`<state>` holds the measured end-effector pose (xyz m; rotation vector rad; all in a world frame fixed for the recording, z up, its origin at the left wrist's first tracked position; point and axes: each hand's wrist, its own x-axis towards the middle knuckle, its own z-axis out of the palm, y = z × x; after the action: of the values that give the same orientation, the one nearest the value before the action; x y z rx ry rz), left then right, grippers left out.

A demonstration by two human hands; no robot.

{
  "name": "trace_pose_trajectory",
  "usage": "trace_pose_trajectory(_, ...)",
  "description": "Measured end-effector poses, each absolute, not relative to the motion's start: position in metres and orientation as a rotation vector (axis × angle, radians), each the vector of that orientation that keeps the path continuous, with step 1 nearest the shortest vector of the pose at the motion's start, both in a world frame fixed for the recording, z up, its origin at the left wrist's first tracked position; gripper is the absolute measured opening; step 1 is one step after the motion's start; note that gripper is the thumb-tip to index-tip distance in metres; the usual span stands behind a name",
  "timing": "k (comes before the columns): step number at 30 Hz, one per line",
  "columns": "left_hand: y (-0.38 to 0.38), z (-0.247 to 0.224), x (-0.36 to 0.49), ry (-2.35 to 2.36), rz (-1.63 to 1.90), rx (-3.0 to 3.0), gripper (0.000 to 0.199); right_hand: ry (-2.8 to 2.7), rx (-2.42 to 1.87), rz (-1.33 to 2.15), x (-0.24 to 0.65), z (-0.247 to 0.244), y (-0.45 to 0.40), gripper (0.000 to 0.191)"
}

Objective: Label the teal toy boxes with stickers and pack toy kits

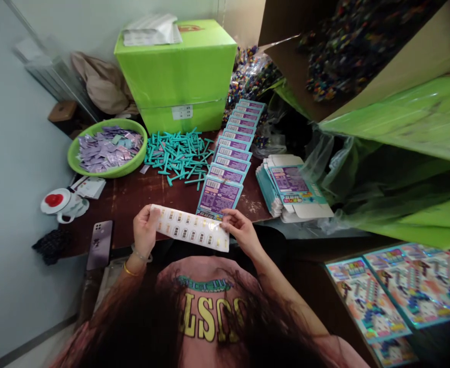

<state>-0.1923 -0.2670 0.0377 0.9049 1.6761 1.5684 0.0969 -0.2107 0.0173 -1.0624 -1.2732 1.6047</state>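
Observation:
A white sheet of small oval stickers (pixel 190 228) is held over the table's front edge. My left hand (pixel 145 231) is closed on the sheet's left end. At its upper right my right hand (pixel 240 229) has thumb and fingers close together on or just over the sheet; whether a sticker is between them is too small to tell. Just beyond the sheet, a row of overlapping purple and teal boxes (pixel 220 196) runs away from me, its nearest box partly behind my right fingers. A pile of teal T-shaped pieces (pixel 179 153) lies left of the row.
A green basin (pixel 136 162) of small packets, a lidded cup (pixel 69 203) and a phone (pixel 99 245) are on the left. Behind stands a green carton (pixel 182 76). Flat boxes (pixel 291 185) are stacked right; printed boxes (pixel 368 296) lie lower right.

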Motion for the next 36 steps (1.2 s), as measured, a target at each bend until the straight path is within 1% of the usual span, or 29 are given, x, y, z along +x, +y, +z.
trace_pose_trajectory(3, -0.268, 0.038, -0.190, 1.696, 1.557, 0.922, 0.028, -1.299, -1.094, 1.562, 0.099, 0.014, -0.207, 0.030)
trace_pose_trajectory(5, -0.269, 0.038, -0.189, 1.761, 1.593, 0.921, 0.028, -1.334, -1.133, 1.504, 0.099, 0.009, -0.206, 0.026)
trace_pose_trajectory(9, -0.269, 0.038, -0.188, 1.797, 1.635, 0.916, 0.032, -1.476, -1.144, 1.390, 0.099, 0.010, -0.207, 0.031)
trace_pose_trajectory(14, -0.265, 0.035, -0.178, 1.790, 1.621, 0.967, 0.037, -1.975, -1.006, 1.156, 0.095, 0.035, -0.208, 0.040)
trace_pose_trajectory(16, -0.264, 0.033, -0.173, 1.767, 1.659, 0.942, 0.036, -2.098, -0.970, 1.084, 0.090, 0.042, -0.207, 0.037)
trace_pose_trajectory(19, -0.263, 0.032, -0.171, 1.822, 1.645, 0.977, 0.037, -2.197, -0.896, 1.038, 0.083, 0.041, -0.204, 0.024)
trace_pose_trajectory(21, -0.262, 0.038, -0.175, 1.915, 1.559, 1.129, 0.043, -2.234, -0.856, 1.021, 0.080, 0.037, -0.203, 0.025)
trace_pose_trajectory(24, -0.261, 0.055, -0.178, 2.056, 1.350, 1.606, 0.043, -2.267, -0.863, 0.960, 0.078, 0.032, -0.202, 0.027)
trace_pose_trajectory(27, -0.257, 0.068, -0.171, 1.916, 0.982, 2.112, 0.045, -2.287, -0.888, 0.881, 0.078, 0.031, -0.201, 0.022)
trace_pose_trajectory(28, -0.256, 0.069, -0.168, 1.806, 0.844, 2.209, 0.040, -2.287, -0.903, 0.858, 0.079, 0.032, -0.200, 0.021)
trace_pose_trajectory(30, -0.251, 0.068, -0.162, 1.633, 0.630, 2.284, 0.020, -2.260, -0.959, 0.831, 0.083, 0.034, -0.198, 0.020)
trace_pose_trajectory(31, -0.249, 0.066, -0.160, 1.592, 0.581, 2.276, 0.016, -2.237, -0.994, 0.842, 0.086, 0.034, -0.197, 0.020)
trace_pose_trajectory(33, -0.245, 0.063, -0.159, 1.572, 0.586, 2.205, 0.022, -2.161, -1.060, 0.931, 0.095, 0.035, -0.194, 0.022)
trace_pose_trajectory(36, -0.239, 0.061, -0.162, 1.560, 0.632, 2.049, 0.021, -1.999, -1.129, 1.164, 0.107, 0.031, -0.194, 0.029)
